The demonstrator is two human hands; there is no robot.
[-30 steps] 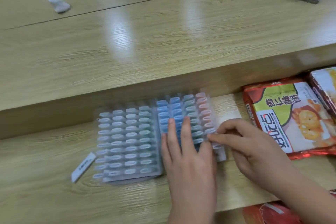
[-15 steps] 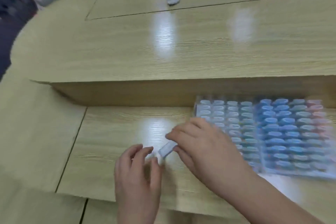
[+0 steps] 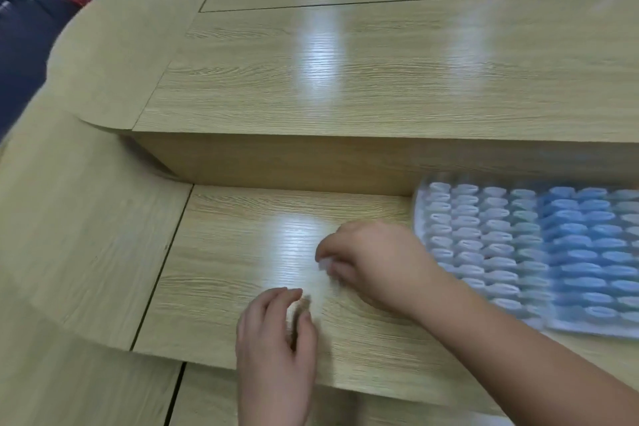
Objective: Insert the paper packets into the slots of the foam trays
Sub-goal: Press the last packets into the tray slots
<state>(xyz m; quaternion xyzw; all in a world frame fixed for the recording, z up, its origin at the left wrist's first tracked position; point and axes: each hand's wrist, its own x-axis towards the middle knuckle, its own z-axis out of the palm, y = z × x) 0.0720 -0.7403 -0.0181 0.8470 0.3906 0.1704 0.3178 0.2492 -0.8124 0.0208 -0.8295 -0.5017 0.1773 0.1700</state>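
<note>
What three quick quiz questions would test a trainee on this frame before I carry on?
1. Short answer: on which side of the right hand do the foam trays lie?
2. True or false: the left hand rests on the foam trays.
3. Multiple choice: the small white paper packet is
A. pinched at the right hand's fingertips
B. seated in a tray slot
C. on the raised shelf

Key
1. To its right.
2. False: it is over the wooden desk, apart from the trays, fingers loosely curled and holding nothing.
3. A, though the packet is blurred.
</note>
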